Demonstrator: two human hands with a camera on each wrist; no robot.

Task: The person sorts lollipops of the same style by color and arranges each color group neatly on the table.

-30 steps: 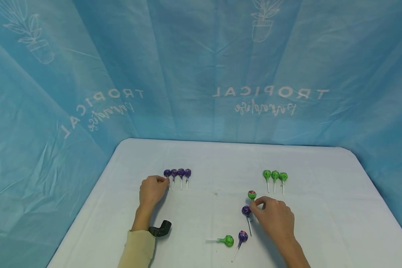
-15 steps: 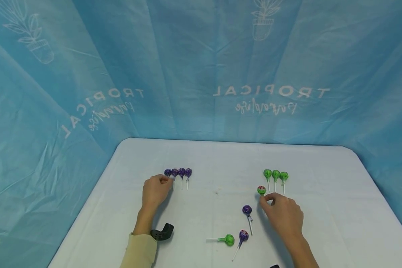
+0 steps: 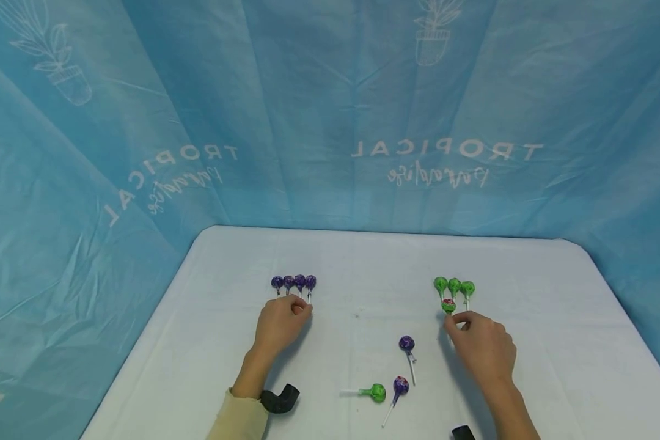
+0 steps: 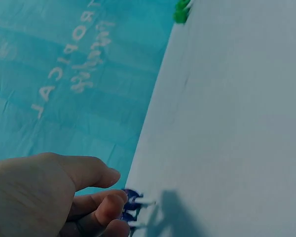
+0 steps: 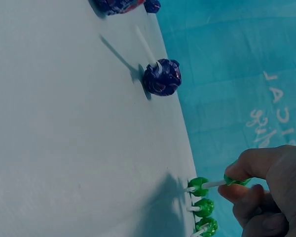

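In the head view my right hand (image 3: pixel 483 348) pinches a green lollipop (image 3: pixel 448 306) with a reddish top between thumb and forefinger, just in front of a row of green lollipops (image 3: pixel 454 285). The right wrist view shows the held lollipop's white stick (image 5: pixel 214 184) poking out past the fingertips. My left hand (image 3: pixel 282 324) hovers at a row of purple lollipops (image 3: pixel 299 280), overlapping some of their sticks. In the left wrist view its thumb (image 4: pixel 96 172) stands apart from the loosely bent fingers, with nothing gripped.
Between the hands, nearer me, lie two purple lollipops, one (image 3: pixel 407 343) behind the other (image 3: pixel 400 385), and a green lollipop (image 3: pixel 377 393) on its side. A white table (image 3: pixel 357 250) carries everything. Blue printed cloth (image 3: pixel 330 122) hangs behind and at both sides.
My right hand has carried the green lollipop rightward and away from me to the green row. My left hand has slid right along the purple row, from its left end toward its right end.
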